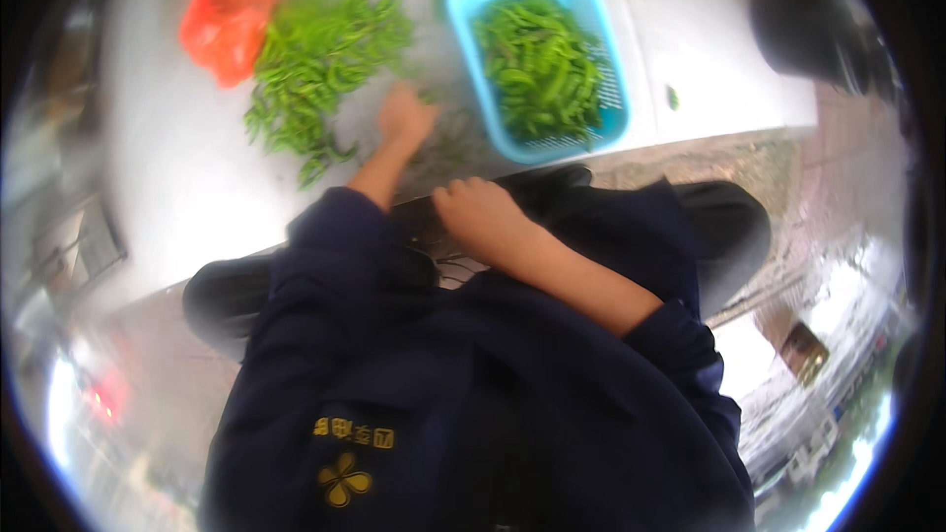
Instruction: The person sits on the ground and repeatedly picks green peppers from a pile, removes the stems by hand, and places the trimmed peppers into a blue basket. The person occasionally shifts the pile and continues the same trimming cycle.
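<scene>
My left hand [406, 116] is over the pale tabletop, between a loose heap of green chili peppers [325, 52] and a light blue plastic basket [621, 81]. It is blurred, and its fingers point away from me; a bit of green shows beside them, but whether they hold it is unclear. Small dark scraps [451, 144] lie on the tabletop to its right. My right hand [480, 214] rests near the table's front edge, above my lap, fingers bent and their tips hidden. More green peppers [539, 66] fill much of the basket.
A red plastic bag [230, 18] touches the far left side of the heap. One small green piece [672, 97] lies right of the basket. A dark object [809, 37] stands at the tabletop's right end. My knees are at the table's front edge [635, 146].
</scene>
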{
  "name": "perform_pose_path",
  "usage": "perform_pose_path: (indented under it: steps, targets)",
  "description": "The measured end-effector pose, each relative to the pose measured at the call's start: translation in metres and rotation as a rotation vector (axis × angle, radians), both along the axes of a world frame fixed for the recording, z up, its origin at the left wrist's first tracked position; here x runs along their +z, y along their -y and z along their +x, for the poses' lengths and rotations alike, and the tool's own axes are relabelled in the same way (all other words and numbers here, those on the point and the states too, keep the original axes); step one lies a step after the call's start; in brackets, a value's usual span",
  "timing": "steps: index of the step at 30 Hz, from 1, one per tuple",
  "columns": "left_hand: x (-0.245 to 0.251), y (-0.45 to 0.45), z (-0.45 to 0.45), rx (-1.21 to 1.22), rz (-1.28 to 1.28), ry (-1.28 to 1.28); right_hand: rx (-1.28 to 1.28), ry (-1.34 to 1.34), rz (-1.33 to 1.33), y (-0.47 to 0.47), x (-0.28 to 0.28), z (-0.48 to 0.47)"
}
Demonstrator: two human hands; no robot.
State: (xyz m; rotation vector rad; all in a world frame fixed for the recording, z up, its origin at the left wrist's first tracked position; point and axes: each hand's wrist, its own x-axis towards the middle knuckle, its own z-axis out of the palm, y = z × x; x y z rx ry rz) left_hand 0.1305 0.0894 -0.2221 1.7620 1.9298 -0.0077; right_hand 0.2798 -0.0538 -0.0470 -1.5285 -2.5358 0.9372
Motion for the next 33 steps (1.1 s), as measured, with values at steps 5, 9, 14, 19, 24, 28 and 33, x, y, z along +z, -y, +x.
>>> perform_pose_path:
  steps: [5, 9, 14, 19, 24, 28, 33]
  targets:
    - [-0.027, 0.014, -0.047, 0.102, 0.027, 0.076, -0.067, -0.081, 0.105, -0.003, -0.003, -0.001]
    - [-0.004, 0.020, -0.068, 0.480, 0.023, 0.510, -0.100, -0.070, 0.022, -0.012, -0.002, 0.000]
    - [0.102, 0.039, -0.057, 0.741, -0.276, 1.337, -0.492, -0.445, 0.151, -0.036, 0.008, -0.005]
    - [0.180, 0.079, -0.039, 0.596, -0.216, 1.441, -0.609, -0.731, -0.044, -0.048, 0.027, -0.010]
    - [0.204, 0.106, -0.050, 0.536, -0.199, 1.519, -0.564, -0.836, -0.371, -0.041, 0.041, -0.012]
    - [0.209, 0.106, -0.056, 0.463, -0.401, 1.672, -0.568, -1.130, -0.811, -0.041, 0.046, -0.003]
    - [0.208, 0.101, -0.053, 0.621, -0.333, 1.758, -0.643, -0.926, -0.578, -0.043, 0.049, -0.007]
